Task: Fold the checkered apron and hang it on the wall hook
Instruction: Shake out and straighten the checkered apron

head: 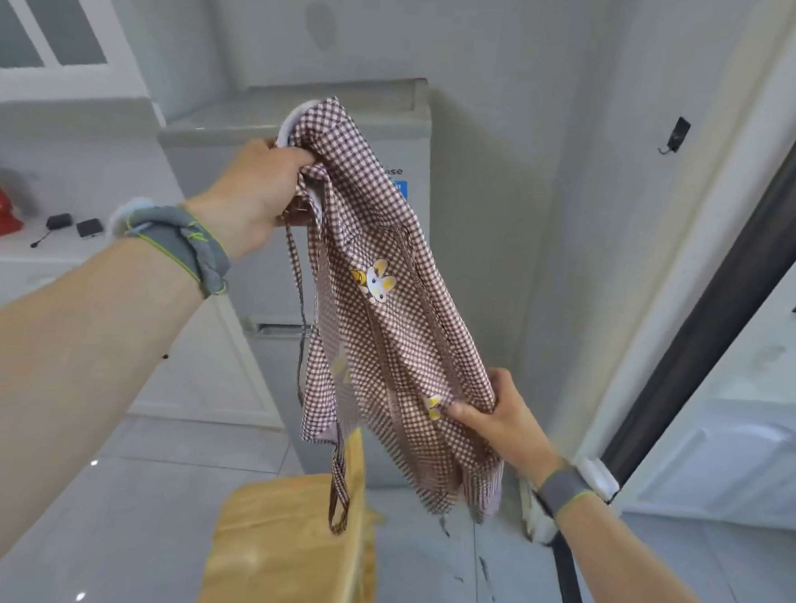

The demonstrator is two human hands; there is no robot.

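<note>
The brown-and-white checkered apron (386, 310), with a small cartoon print on it, hangs bunched in the air between my hands. My left hand (257, 192) grips its gathered top end, raised in front of the fridge. My right hand (506, 417) pinches the lower edge, lower down and to the right. Its thin straps (338, 490) dangle below in a loop. A small black wall hook (677, 135) sits on the white wall at the upper right, well apart from the apron and both hands.
A grey fridge (413, 128) stands behind the apron. A tan cardboard box (289, 552) lies on the glossy tiled floor below. A white counter (27, 252) at left holds small black items and a red object. A dark door frame (726, 296) runs diagonally at right.
</note>
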